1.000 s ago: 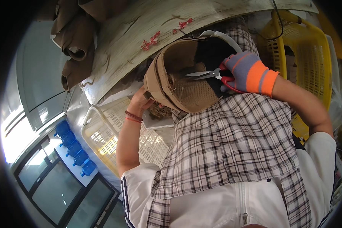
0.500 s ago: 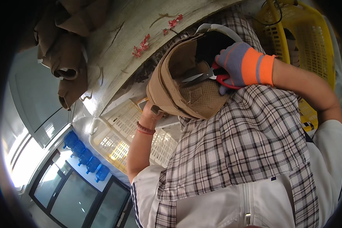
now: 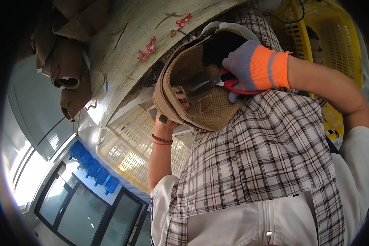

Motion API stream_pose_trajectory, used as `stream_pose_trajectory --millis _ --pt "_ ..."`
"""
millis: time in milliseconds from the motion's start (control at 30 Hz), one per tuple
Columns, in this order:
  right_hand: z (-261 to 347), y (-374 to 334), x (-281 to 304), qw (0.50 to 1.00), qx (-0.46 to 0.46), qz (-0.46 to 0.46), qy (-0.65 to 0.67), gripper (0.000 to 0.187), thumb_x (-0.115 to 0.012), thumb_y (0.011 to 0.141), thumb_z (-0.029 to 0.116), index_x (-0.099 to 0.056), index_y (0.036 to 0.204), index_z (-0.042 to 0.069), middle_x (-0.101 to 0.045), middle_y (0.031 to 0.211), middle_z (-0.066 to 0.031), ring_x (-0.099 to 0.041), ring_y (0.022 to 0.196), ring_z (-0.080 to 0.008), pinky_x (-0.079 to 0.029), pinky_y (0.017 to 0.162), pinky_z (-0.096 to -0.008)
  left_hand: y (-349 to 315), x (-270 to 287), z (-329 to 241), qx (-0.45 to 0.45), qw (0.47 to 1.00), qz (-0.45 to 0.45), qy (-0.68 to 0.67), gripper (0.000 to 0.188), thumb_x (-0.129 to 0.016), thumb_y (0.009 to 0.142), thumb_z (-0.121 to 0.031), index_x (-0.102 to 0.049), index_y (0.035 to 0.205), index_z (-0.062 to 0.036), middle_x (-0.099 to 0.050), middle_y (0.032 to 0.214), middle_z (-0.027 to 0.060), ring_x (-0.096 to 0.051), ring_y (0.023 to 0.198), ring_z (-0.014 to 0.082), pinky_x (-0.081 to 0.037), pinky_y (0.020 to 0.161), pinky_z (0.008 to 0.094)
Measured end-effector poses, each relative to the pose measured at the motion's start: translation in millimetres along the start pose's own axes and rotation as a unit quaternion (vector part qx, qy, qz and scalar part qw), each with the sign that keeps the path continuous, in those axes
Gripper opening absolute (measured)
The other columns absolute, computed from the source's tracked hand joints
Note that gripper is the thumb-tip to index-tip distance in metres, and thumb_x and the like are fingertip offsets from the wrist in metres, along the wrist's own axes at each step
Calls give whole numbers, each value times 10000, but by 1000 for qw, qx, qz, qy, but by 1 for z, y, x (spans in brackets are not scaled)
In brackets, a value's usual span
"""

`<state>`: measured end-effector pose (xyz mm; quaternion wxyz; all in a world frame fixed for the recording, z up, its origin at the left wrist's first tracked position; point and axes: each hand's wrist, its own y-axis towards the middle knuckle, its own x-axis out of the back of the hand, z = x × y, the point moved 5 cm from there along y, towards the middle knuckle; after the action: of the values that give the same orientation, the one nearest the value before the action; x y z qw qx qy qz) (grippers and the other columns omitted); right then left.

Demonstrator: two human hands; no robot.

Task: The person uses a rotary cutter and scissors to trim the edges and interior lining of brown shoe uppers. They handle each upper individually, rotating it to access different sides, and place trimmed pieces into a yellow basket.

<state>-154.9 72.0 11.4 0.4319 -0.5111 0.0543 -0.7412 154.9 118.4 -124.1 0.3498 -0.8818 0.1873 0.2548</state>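
Observation:
A curved, layered piece of brown fabric (image 3: 168, 88) with a mesh-like inner face and a white edge lies across my lap. My bare left hand (image 3: 165, 124) grips its left rim, with fingertips showing on the inner side. In my right hand (image 3: 247, 67), which wears a grey-and-orange knit glove, are scissors (image 3: 232, 87) with red handles. Their blades point left into the hollow of the fabric, toward my left fingertips. How far apart the blades stand is hard to make out in the shadow.
A worn table (image 3: 123, 53) with red scraps (image 3: 146, 49) and loose threads lies beyond my lap. Rolled brown pieces (image 3: 65, 67) are heaped at its far left. A yellow basket (image 3: 340, 49) stands at right, a cream crate (image 3: 127, 143) below left. Blue water jugs (image 3: 92, 168) line the background.
The fabric has shifted slightly left and tipped. My left fingertips now show inside its rim. My right hand and the scissors have moved a little left with it.

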Motion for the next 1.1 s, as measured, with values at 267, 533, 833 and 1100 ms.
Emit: stream_pose_trajectory --millis 267,533,833,1100 --pt "4 5 1 998 -23 62 -21 770 -684 644 708 -659 965 9 -675 737 -124 -674 705 -303 -538 639 -366 2 -1 -5 -13 999 20 34 545 -757 779 -126 -514 1260 -48 -626 1118 145 -691 876 254 -622 720 360" --pt "-6 1 -9 996 -60 -26 64 630 -652 753 621 -654 968 30 -670 746 -136 -670 703 -310 -530 633 -372 5 2 -5 9 998 -5 60 541 -743 780 -114 -509 1263 -45 -626 1116 139 -686 868 237 -610 716 353" --pt "-45 -56 -34 951 -86 -149 258 540 -677 758 534 -615 963 38 -629 701 -84 -631 645 -211 -492 592 -306 6 -45 -27 -1 995 -97 -22 226 -651 829 11 -646 1055 -2 -651 935 41 -635 826 142 -545 733 267" --pt "75 1 2 837 73 -347 416 454 -778 768 388 -589 969 28 -653 719 -91 -642 613 -206 -510 578 -277 20 -47 -43 -139 987 -45 66 517 -546 945 -154 -370 1420 -54 -492 1371 90 -515 1219 216 -457 995 361"
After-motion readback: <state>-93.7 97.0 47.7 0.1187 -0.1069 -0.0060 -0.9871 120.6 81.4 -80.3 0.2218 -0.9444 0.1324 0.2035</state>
